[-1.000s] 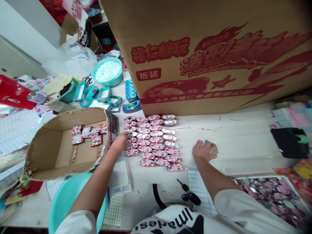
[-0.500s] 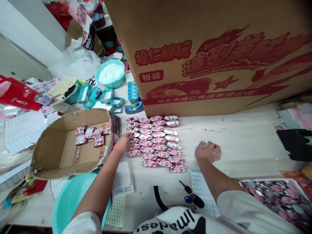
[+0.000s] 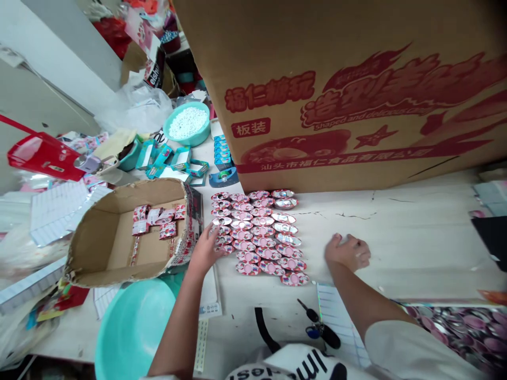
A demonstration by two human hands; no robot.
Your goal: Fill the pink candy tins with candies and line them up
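Note:
Rows of small oval pink-and-silver packs (image 3: 264,241) lie on the white table (image 3: 400,227) in several columns. My left hand (image 3: 206,249) is at the left edge of these rows, its fingertips over the leftmost column with fingers apart. Some packs at the upper right of the group look silver, while the others show pink round centres. To the right of the rows, my right hand (image 3: 349,252) rests low over the table with its fingers loosely curled and spread, touching no pack.
A large carton (image 3: 340,68) stands behind the rows. Left of them is an open cardboard box (image 3: 99,227) holding small red packets (image 3: 168,230). A turquoise basin (image 3: 134,327), keys (image 3: 322,327), a blue tape dispenser (image 3: 224,178) and a tray of pink-and-silver pieces (image 3: 467,324) lie around.
My left hand has moved down along the leftmost column, and its fingers have spread. My right hand stays right of the rows. The whole view has shifted slightly.

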